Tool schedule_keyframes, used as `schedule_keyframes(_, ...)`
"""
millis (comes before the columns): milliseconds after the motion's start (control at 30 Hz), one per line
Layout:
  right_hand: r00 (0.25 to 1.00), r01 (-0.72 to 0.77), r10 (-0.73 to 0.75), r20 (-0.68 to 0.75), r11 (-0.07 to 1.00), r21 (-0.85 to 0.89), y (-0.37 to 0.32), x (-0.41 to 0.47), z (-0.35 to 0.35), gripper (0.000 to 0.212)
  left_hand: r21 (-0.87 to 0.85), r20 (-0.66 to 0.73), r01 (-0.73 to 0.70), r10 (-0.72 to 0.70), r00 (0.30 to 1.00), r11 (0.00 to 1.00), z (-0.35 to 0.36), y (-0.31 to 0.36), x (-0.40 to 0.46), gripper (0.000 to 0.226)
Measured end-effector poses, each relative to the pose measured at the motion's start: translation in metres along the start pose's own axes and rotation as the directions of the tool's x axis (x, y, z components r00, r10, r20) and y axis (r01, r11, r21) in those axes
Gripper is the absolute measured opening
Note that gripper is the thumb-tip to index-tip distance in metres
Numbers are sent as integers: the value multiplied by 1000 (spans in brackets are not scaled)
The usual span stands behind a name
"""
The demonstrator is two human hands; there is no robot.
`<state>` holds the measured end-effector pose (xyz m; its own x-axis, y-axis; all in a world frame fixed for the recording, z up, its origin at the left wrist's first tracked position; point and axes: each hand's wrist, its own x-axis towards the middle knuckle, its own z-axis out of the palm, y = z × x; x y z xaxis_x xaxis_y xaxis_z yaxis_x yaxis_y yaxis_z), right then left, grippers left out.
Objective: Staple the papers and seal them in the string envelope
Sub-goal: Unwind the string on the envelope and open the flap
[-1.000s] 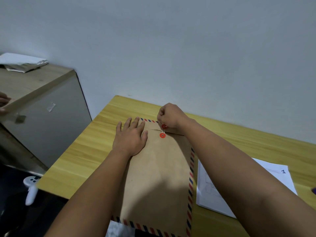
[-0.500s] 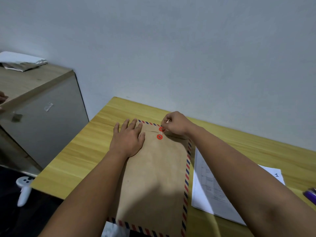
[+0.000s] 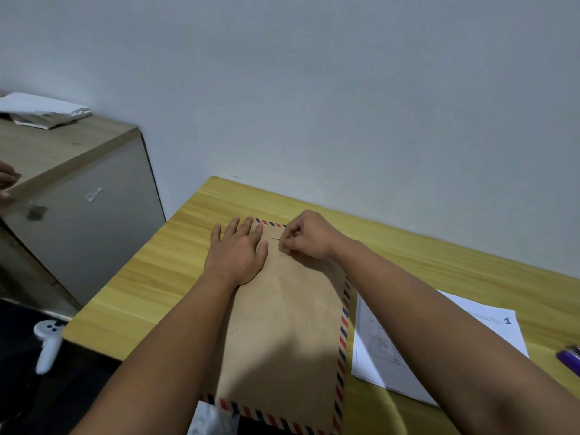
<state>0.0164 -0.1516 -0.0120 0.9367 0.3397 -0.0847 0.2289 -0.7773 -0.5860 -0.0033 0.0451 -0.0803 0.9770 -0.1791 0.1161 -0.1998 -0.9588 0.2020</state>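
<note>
A brown string envelope [image 3: 282, 334] with a red and blue striped border lies lengthwise on the yellow wooden table [image 3: 135, 296], its flap end far from me. My left hand [image 3: 237, 254] rests flat on the envelope near the flap, fingers spread. My right hand [image 3: 306, 235] is closed in a pinch at the flap, covering the red closure discs; a thin bit of string shows by its fingertips. White printed papers [image 3: 489, 337] lie on the table to the right of the envelope, partly under my right forearm.
A purple object [image 3: 569, 356] lies at the right edge of the table. A grey cabinet [image 3: 81, 196] with white papers [image 3: 40, 109] on top stands to the left, another person's hand [image 3: 6, 182] at its edge. A white controller [image 3: 47, 343] sits on the dark floor.
My right hand has moved from the right of the red discs to over them, hiding both. My left hand has stayed flat on the envelope. The view has shifted slightly.
</note>
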Motion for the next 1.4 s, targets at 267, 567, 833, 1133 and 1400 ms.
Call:
schedule_keyframes(267,983,-153,161,88,984,-94,32,-26,-31,11,-8,-4,-1,1,1000,1000,3,-2,1,61)
schedule_keyframes(567,955,-284,206,-213,843,-457,42,7,-59,11,-11,-24,-10,10,1000,1000,3,-2,0,60)
schedule_keyframes(833,974,-32,84,-212,971,235,-16,40,-29,15,-1,-31,-12,12,999,1000,2,-3,0,60)
schedule_keyframes(1133,966,-255,193,174,833,491,-22,1,-10,12,7,-26,-10,10,1000,1000,3,-2,1,59)
schedule_keyframes(1400,956,-290,289,-45,917,-273,11,-19,-15,16,-7,-11,2,-2,1000,1000,1,-1,0,59)
